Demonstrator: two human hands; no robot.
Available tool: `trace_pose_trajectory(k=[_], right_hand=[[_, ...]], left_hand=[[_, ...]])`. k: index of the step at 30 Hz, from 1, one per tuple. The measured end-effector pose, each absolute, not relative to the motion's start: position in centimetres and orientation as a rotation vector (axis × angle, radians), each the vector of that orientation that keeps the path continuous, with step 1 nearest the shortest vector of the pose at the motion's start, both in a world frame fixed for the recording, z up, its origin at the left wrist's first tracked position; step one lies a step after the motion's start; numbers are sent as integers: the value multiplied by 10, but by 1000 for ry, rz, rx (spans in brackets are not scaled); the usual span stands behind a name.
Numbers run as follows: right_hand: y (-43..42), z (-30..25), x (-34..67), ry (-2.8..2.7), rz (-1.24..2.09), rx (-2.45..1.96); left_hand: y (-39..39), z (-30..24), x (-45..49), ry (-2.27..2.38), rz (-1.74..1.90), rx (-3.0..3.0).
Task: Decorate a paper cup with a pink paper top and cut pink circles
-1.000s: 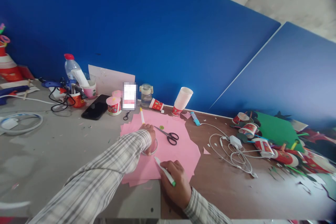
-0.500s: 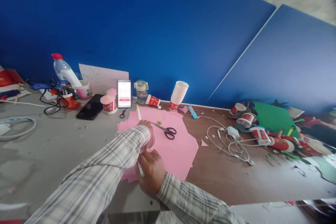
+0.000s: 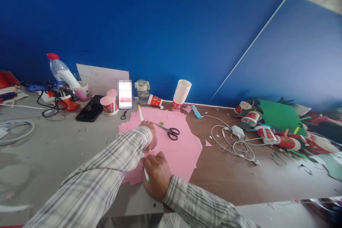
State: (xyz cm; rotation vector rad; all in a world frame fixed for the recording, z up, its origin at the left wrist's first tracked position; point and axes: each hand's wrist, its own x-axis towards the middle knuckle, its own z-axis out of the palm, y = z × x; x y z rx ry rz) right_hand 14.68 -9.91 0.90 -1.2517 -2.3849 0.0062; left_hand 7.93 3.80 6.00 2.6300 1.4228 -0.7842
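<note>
On a stack of pink paper [image 3: 184, 149], my left hand [image 3: 148, 128] grips the far side of a thin-rimmed ring [image 3: 155, 146], with pink showing inside it. The sleeve covers part of that ring. Just nearer to me, my right hand [image 3: 158, 174] is closed around a white marker with a green end [image 3: 146, 174]. The marker's tip lies near the ring's near edge; its contact with the paper is hard to see. Black-handled scissors [image 3: 171, 133] lie to the right of my left hand. Beyond it is a white marker with a yellow cap [image 3: 140, 112].
Stacked paper cups [image 3: 181, 94], a tipped red cup [image 3: 155, 100] and a lidded jar [image 3: 143, 91] stand by the blue partition. A phone [image 3: 90, 108] lies left. White cables [image 3: 237, 142] and several cup crafts [image 3: 264, 133] occupy the right side.
My right hand has shifted slightly right with the marker, which shows more of its barrel. My left hand stays on the ring. The view has moved slightly.
</note>
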Motion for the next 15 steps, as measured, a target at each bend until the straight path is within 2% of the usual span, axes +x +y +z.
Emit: trace_pose_trajectory(k=[7,15], right_hand=[[-108,14,189,-2236,218,-1354],[-71,57,240,-1344,733,-1404]], left_hand=[[39,53,75,1434,-719,2626],[32,49,60,1421,-525,2592]])
